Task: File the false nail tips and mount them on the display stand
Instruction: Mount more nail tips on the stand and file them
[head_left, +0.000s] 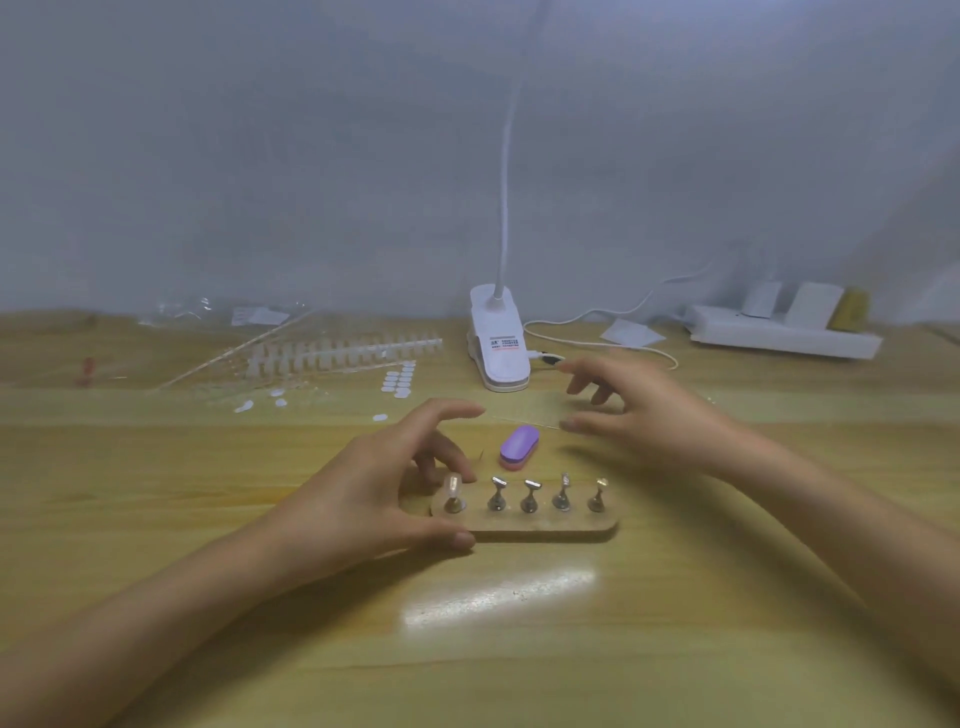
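Wooden display stand (550, 526), left hand (363, 499) gripping its end, right hand (644, 410) spread

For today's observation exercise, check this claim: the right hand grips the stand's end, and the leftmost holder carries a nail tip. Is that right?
Not quite. The head view shows the left hand gripping the stand at its end, not the right hand, which hovers beyond it holding nothing. The leftmost holder does carry a nail tip.
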